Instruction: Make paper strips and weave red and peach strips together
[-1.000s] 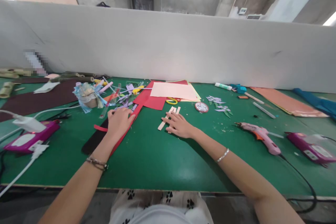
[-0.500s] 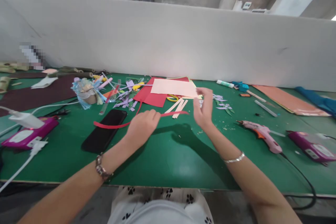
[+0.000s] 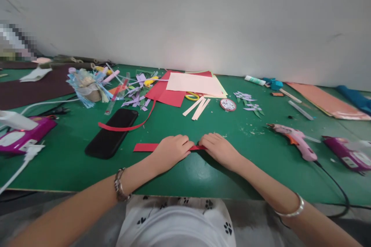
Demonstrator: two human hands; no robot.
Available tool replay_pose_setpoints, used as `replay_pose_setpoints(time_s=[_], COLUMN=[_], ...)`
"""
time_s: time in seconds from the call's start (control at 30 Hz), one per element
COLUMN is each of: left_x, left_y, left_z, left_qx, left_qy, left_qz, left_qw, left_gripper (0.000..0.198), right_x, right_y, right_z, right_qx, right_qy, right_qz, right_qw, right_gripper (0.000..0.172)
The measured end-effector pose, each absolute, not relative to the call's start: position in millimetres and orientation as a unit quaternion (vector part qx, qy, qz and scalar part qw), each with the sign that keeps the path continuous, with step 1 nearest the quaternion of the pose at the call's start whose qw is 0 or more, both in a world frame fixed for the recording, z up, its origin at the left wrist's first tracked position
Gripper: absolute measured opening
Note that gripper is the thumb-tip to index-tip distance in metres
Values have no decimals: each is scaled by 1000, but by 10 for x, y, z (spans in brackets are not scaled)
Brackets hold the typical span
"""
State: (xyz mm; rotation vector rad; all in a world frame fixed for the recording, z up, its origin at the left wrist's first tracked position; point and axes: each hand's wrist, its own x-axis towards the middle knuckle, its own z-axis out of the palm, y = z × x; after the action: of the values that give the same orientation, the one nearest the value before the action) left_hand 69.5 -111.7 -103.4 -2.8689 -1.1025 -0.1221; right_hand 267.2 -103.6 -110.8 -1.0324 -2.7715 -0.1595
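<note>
A red paper strip (image 3: 145, 147) lies along the green table in front of me, its left part flat and broad. My left hand (image 3: 174, 149) is closed over its middle, fingers curled down on it. My right hand (image 3: 218, 149) has its fingers bent over the strip's right end, and a short red piece shows between the two hands. The fingertips are partly hidden. Beyond them lie several pale paper strips (image 3: 199, 109), and a second, curved red strip (image 3: 127, 127) crosses a black phone (image 3: 108, 139) on the left.
Paper sheets (image 3: 188, 83) and yellow-handled scissors (image 3: 192, 96) lie at the back. A round patterned disc (image 3: 228, 104) sits right of them. The pink glue gun (image 3: 295, 142), its cord and a purple power strip (image 3: 348, 154) are at right. Another purple power strip (image 3: 31, 133) is at left.
Both hands have come down and nearer to me, and the right hand has moved onto the red strip beside the left. My view has tilted downward.
</note>
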Motion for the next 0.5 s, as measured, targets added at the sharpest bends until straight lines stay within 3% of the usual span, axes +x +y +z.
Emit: replay_pose_setpoints(time_s=[0.2, 0.3, 0.5], left_x=[497, 542, 724], left_y=[-1149, -1150, -1119], left_z=[-1120, -1098, -1042], left_qx=[-935, -930, -910], left_qy=[-344, -361, -411], left_qz=[-62, -61, -50], left_qw=[53, 17, -20], left_gripper=[14, 29, 31], right_x=[2829, 2786, 2599], right_y=[-1046, -1098, -1127], right_z=[-1058, -1024, -1050], right_qx=[-331, -343, -310], right_qy=[-925, -913, -929], right_qz=[-143, -186, -164], right_qw=[119, 117, 118], right_gripper=[24, 24, 20])
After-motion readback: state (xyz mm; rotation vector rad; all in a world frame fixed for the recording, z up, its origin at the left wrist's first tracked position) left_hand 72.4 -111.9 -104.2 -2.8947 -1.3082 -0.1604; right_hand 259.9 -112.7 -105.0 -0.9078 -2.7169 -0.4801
